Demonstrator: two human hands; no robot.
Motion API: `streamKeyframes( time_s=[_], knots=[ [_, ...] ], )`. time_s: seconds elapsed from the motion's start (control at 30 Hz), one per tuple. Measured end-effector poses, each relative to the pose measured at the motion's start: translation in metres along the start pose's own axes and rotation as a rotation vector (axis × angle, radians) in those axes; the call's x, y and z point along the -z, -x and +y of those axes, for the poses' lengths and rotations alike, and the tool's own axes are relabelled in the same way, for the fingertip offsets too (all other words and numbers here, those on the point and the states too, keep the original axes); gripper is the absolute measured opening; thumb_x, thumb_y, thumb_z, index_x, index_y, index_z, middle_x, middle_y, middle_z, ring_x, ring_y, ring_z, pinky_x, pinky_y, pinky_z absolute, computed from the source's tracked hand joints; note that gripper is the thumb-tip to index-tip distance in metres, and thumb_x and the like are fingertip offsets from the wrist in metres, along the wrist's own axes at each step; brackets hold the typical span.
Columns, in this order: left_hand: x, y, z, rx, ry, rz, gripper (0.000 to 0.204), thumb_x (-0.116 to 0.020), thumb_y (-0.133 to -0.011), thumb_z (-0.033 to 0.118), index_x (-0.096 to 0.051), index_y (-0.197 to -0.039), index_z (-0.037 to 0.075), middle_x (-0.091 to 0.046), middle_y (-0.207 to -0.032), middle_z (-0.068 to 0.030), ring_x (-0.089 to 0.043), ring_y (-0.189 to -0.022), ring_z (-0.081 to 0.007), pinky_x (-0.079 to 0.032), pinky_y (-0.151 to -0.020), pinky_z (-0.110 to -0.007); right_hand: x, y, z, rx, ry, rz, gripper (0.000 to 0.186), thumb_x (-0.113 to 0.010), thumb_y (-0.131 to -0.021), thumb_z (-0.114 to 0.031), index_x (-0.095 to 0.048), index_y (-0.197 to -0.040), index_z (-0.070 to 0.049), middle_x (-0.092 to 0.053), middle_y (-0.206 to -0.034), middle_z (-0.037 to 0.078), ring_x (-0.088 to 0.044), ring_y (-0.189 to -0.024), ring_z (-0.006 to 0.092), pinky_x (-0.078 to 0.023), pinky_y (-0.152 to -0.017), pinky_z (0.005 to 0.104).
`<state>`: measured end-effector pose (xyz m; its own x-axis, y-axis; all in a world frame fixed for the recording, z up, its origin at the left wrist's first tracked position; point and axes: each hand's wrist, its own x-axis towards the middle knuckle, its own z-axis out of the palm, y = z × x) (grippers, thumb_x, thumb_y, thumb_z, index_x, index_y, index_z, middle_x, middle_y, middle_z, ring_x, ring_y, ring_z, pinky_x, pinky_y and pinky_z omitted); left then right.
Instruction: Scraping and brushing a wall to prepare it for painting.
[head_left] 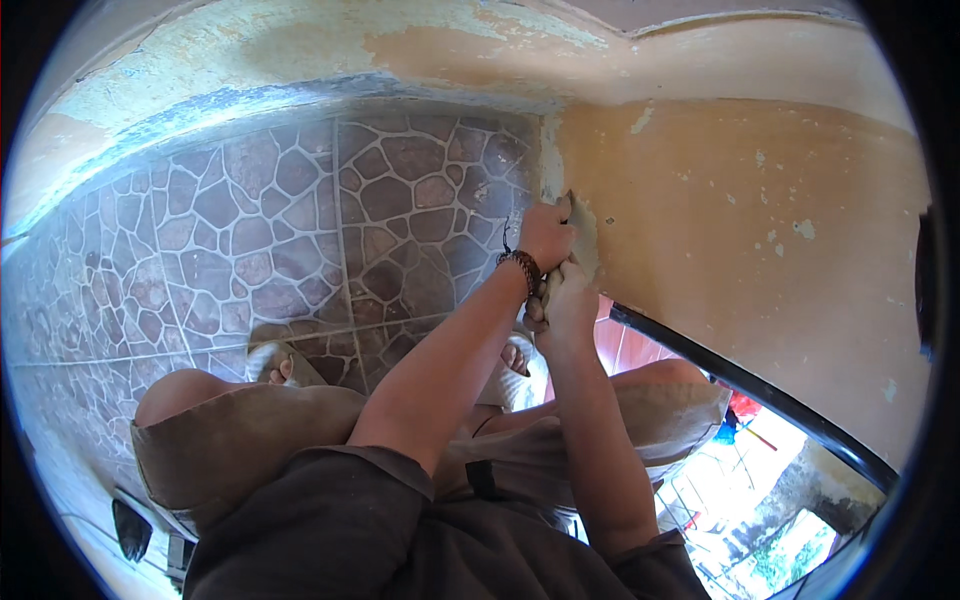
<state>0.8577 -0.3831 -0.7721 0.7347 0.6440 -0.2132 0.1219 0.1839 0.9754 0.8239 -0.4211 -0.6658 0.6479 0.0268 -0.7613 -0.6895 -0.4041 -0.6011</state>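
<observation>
There at one o'clock, beside the ochre wall (700,200), the left hand (547,236) had its grip curled round a mostly hidden, dark-tipped tool (570,204); the right hand's (566,300) hold couldn't be told. Likely light, stiff, best gripped below the tip.

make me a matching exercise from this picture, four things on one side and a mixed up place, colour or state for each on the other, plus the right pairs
Things
1. bracelet
2. floor
3. wall beside the hands
4. right hand

Places, colours, states
A. orange-tan, with chipped pale spots
B. nearer the person's body than the left hand
C. around a wrist
D. irregular stone shapes parted by pale lines

Right pairs
1-C
2-D
3-A
4-B
</observation>
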Motion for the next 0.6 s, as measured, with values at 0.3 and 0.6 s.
streamKeyframes(
  time_s=[0.3,0.6],
  knots=[
    [-0.007,0.003,0.004,0.015,0.005,0.008,0.034,-0.057,-0.063,0.013,-0.059,-0.094,0.0,-0.053,-0.069,-0.0236,-0.055,-0.062,-0.0381,-0.043,-0.054,-0.039,0.016,-0.003,0.007,0.055,-0.067,-0.034,0.021,-0.034,-0.089,-0.027,-0.048,-0.102,-0.018,-0.04,-0.054,-0.001,-0.034,-0.032,0.0097,-0.023,-0.026,0.022],
    [-0.003,0.008,0.006,-0.054,-0.071,-0.044,0.036,-0.058,-0.061,0.011,-0.06,-0.096,0.0,-0.053,-0.07,-0.0246,-0.056,-0.065,-0.0385,-0.044,-0.056,-0.037,0.018,0.005,0.014,0.077,0.059,-0.018,0.029,-0.032,-0.091,-0.02,-0.046,-0.116,-0.016,-0.037,-0.052,-0.001,-0.033,-0.032,0.0088,-0.025,-0.029,0.024]
  ],
)
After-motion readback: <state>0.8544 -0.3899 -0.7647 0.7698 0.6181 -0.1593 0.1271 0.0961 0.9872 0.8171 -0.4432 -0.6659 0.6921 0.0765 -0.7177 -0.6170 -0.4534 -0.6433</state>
